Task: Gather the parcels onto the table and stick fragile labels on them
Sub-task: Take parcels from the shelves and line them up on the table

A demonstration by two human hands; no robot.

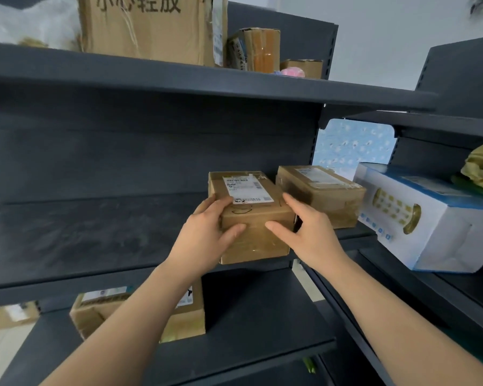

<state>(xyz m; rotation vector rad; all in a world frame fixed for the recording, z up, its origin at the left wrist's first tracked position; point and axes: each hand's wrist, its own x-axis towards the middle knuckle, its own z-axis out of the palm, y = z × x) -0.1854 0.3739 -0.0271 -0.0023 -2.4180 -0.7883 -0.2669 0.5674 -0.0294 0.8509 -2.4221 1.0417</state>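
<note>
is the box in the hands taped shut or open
Shut. The cardboard box has flat top flaps under its shipping label and glossy tape across its front; the left hand and right hand grip it.

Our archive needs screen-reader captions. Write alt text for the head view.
The left hand and right hand grip a small cardboard parcel at the front edge of a dark shelf. A second parcel sits beside it on the right, and a white box farther right.

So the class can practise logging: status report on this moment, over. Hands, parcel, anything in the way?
Left hand, right hand: both grip the cardboard parcel at the shelf front. Second parcel close on its right.
</note>
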